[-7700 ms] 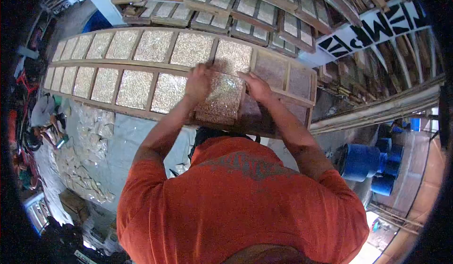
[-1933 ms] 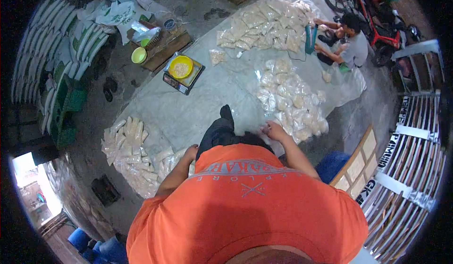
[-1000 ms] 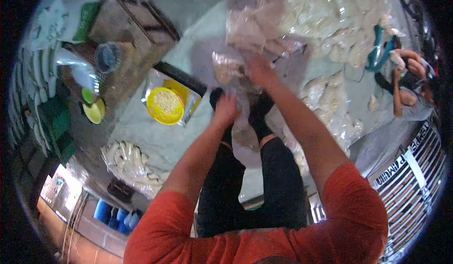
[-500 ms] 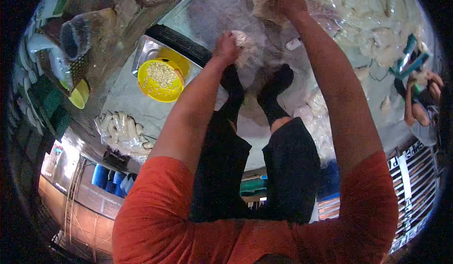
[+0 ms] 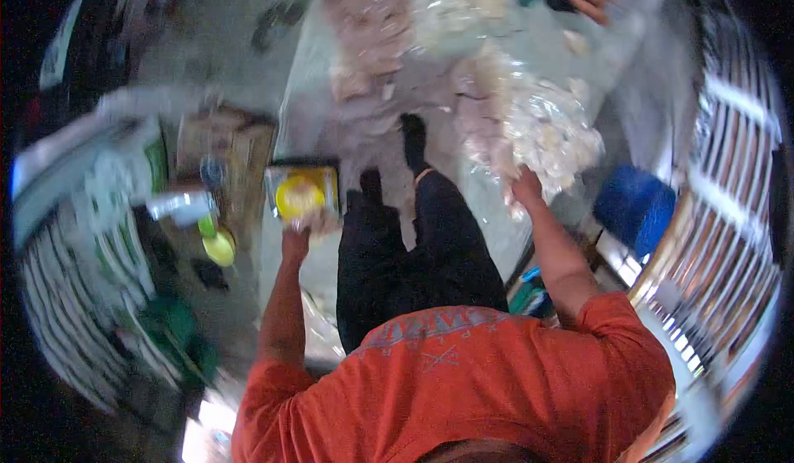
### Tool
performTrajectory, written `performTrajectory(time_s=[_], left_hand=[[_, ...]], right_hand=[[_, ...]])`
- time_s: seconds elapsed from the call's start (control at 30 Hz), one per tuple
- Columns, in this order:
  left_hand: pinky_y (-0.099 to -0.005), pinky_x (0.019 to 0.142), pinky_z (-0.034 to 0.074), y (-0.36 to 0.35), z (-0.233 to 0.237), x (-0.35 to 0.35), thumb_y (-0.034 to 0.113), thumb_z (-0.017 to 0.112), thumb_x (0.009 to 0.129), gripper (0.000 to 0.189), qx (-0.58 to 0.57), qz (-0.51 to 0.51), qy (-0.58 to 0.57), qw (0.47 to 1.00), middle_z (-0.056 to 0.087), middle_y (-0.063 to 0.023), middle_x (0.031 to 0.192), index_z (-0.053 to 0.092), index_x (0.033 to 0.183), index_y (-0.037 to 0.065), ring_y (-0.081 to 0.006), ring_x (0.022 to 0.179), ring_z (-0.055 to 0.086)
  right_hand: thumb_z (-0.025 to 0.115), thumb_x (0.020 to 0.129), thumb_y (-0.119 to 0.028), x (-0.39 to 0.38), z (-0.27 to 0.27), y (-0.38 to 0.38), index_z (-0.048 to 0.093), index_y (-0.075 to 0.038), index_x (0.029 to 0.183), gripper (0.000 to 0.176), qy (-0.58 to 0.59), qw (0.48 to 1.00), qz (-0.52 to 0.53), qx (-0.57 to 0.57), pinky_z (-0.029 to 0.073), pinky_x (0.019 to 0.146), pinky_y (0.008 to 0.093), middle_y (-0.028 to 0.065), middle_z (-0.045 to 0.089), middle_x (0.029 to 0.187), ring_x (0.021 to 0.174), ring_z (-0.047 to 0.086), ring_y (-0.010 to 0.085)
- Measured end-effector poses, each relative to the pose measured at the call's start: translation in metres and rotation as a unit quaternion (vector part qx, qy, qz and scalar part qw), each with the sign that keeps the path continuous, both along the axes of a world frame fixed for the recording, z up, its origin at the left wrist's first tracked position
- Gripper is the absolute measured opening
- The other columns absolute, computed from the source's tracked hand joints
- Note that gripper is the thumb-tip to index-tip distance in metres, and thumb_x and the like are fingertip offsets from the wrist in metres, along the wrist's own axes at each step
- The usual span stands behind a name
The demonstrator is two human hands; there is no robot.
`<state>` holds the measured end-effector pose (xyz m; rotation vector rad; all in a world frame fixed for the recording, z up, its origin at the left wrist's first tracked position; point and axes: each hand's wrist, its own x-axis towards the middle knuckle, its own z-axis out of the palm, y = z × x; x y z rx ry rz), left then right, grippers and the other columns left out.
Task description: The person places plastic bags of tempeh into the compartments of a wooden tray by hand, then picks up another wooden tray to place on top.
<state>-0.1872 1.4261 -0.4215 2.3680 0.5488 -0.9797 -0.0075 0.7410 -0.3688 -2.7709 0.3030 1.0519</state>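
Note:
My left hand is just below the yellow bowl, which sits on a metal tray scale and has pale pieces in it. A pale, blurred clump in clear plastic is at its fingers, which are closed round it. On the other side, my right hand is at the lower edge of a heap of clear bags with pale contents. Its fingers are pressed together, and blur hides what they hold, if anything.
More plastic bags lie on the floor sheet ahead. A co-worker's hand and arm show at the top right. To the right stands a blue container; at the left are a yellow-green scoop and cardboard.
The view has swung round and blurred. My left hand, with a pale clump, has come back beside the bowl. My right hand has left the far bags and come back to the right-hand heap.

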Motion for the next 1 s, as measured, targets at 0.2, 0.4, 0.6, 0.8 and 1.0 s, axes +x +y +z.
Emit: performTrajectory(time_s=[0.2, 0.4, 0.6, 0.8, 1.0], left_hand=[[-0.0571, 0.078, 0.053, 0.048, 0.039, -0.012, 0.043, 0.066, 0.095, 0.047, -0.067, -0.196, 0.017, 0.978, 0.073, -0.0264, 0.100, 0.071, 0.114, 0.000, -0.0456, 0.092, 0.069], [-0.0573, 0.084, 0.051, -0.048, 0.116, 0.081, 0.042, 0.068, 0.094, 0.046, 0.045, -0.397, -0.043, 0.916, 0.072, -0.0264, 0.102, 0.070, 0.113, 0.000, -0.0462, 0.097, 0.066], [-0.0575, 0.089, 0.048, -0.292, 0.190, 0.088, 0.040, 0.069, 0.092, 0.046, -0.031, -0.584, -0.086, 0.807, 0.071, -0.0265, 0.103, 0.070, 0.112, -0.001, -0.0468, 0.102, 0.064], [-0.0578, 0.095, 0.046, -0.523, 0.225, -0.036, 0.039, 0.070, 0.091, 0.045, -0.070, -0.747, -0.104, 0.653, 0.070, -0.0265, 0.104, 0.069, 0.111, -0.002, -0.0475, 0.107, 0.061], [-0.0580, 0.101, 0.044, -0.689, 0.233, -0.198, 0.037, 0.071, 0.089, 0.045, -0.136, -0.850, -0.140, 0.489, 0.068, -0.0265, 0.106, 0.068, 0.110, -0.003, -0.0481, 0.112, 0.059]], right_hand=[[0.067, 0.088, -0.024, -0.276, 0.155, -0.120, 0.058, -0.012, 0.138, 0.052, -0.120, 0.904, -0.403, -0.077, 0.054, 0.097, 0.0533, 0.0285, 0.065, 0.125, 0.108, 0.067, 0.0432], [0.070, 0.086, -0.022, -0.565, 0.210, 0.007, 0.058, -0.009, 0.134, 0.051, -0.227, 0.738, -0.614, -0.164, 0.056, 0.093, 0.0535, 0.0259, 0.071, 0.116, 0.109, 0.069, 0.0437], [0.073, 0.087, -0.037, -0.804, 0.143, 0.223, 0.064, -0.011, 0.131, 0.052, -0.121, 0.634, -0.763, -0.031, 0.055, 0.097, 0.0480, 0.0211, 0.071, 0.123, 0.119, 0.067, 0.0369], [0.074, 0.086, -0.041, -0.953, 0.098, 0.434, 0.070, -0.010, 0.119, 0.046, 0.081, 0.391, -0.916, 0.040, 0.056, 0.096, 0.0477, 0.0195, 0.073, 0.119, 0.116, 0.069, 0.0369], [0.074, 0.084, -0.044, -1.014, 0.113, 0.471, 0.076, -0.008, 0.107, 0.043, 0.119, 0.282, -0.949, 0.081, 0.056, 0.095, 0.0474, 0.0179, 0.075, 0.115, 0.113, 0.070, 0.0369]])
